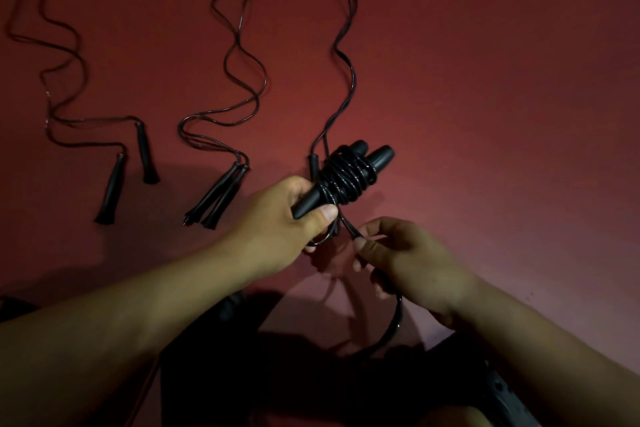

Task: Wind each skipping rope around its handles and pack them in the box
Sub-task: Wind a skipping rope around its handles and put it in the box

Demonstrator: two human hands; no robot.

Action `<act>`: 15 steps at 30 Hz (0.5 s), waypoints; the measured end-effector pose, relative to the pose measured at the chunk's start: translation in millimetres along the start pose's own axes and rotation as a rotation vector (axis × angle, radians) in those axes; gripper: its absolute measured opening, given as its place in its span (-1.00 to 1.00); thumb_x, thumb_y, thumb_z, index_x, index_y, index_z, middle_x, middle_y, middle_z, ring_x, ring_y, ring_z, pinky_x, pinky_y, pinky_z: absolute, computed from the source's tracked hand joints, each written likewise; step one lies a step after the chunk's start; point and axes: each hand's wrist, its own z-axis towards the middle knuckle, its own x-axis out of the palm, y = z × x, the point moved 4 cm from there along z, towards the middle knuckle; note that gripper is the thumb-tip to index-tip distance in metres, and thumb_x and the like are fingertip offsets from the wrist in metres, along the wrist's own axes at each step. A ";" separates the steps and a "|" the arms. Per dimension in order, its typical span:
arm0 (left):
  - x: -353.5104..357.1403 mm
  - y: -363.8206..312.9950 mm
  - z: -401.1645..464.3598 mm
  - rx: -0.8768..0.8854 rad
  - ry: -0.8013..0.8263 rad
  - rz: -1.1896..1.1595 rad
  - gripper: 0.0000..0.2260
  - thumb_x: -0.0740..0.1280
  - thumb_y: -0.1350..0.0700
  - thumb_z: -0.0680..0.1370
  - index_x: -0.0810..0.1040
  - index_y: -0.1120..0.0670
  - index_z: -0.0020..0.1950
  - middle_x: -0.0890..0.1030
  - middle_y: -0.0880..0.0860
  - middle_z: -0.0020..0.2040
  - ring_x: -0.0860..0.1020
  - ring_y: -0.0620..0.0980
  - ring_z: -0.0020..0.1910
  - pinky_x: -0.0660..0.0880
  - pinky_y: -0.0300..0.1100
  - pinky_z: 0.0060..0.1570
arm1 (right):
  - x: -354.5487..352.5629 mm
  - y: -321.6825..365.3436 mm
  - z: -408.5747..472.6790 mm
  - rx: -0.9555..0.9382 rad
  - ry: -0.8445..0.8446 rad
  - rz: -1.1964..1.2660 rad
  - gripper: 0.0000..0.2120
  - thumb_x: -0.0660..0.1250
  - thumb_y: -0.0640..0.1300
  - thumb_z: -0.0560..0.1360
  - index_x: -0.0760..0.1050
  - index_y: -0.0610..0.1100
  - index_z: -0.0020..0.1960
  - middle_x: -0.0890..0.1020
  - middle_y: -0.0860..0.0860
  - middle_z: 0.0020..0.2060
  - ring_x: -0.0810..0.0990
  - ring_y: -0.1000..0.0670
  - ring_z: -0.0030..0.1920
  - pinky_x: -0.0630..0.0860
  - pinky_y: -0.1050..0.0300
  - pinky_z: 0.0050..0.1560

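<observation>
Left hand (277, 218) gripped the paired black plastic rope-wound handles (341, 180); right hand's (408, 260) fingers (367, 248) pinched the glossy black cord (349, 227).

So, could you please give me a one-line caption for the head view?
Left hand grips rope-wound handles while right hand pinches the rope's loose end.

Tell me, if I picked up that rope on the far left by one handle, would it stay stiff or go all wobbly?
Probably wobbly. The far-left rope lies in loose waves on the red floor, so its cord likely bends easily and would dangle. Its handles look solid and tapered, so they would likely stay stiff, and the second one would probably swing or drag behind.
</observation>
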 end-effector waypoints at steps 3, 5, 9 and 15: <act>-1.9 9.5 2.5 -0.049 -0.045 0.029 -0.90 0.39 0.04 0.56 0.54 0.05 -0.06 0.66 -0.02 -0.20 0.60 -0.25 -0.37 0.42 -0.48 -0.43 | 2.1 0.3 -4.1 0.049 0.008 -0.016 -0.86 0.32 -0.18 0.58 0.47 -0.25 0.04 0.63 -0.08 -0.35 0.43 -0.04 -0.51 0.41 0.18 -0.48; -2.4 14.3 2.3 -0.064 -0.056 0.079 -0.91 0.40 0.02 0.54 0.53 0.00 -0.07 0.66 -0.03 -0.20 0.62 -0.21 -0.36 0.44 -0.45 -0.42 | 4.0 2.4 -6.4 0.077 0.026 -0.020 -0.85 0.33 -0.17 0.57 0.48 -0.24 0.05 0.62 -0.07 -0.37 0.42 -0.03 -0.50 0.40 0.18 -0.48; -2.9 21.0 0.8 -0.063 -0.067 0.195 -0.88 0.43 -0.02 0.52 0.51 -0.06 -0.09 0.64 -0.07 -0.24 0.59 -0.21 -0.33 0.41 -0.44 -0.36 | 6.7 7.9 -8.8 0.102 0.029 -0.020 -0.85 0.34 -0.17 0.56 0.52 -0.25 0.05 0.60 -0.02 -0.44 0.37 0.00 -0.53 0.34 0.18 -0.50; -5.2 20.3 2.1 -0.001 -0.095 0.312 -0.85 0.43 -0.06 0.50 0.48 -0.09 -0.10 0.63 -0.11 -0.28 0.57 -0.21 -0.33 0.46 -0.26 -0.27 | 11.0 8.0 -9.4 0.149 0.033 0.058 -0.84 0.33 -0.19 0.56 0.52 -0.30 0.04 0.55 -0.07 -0.43 0.37 0.02 -0.54 0.35 0.23 -0.53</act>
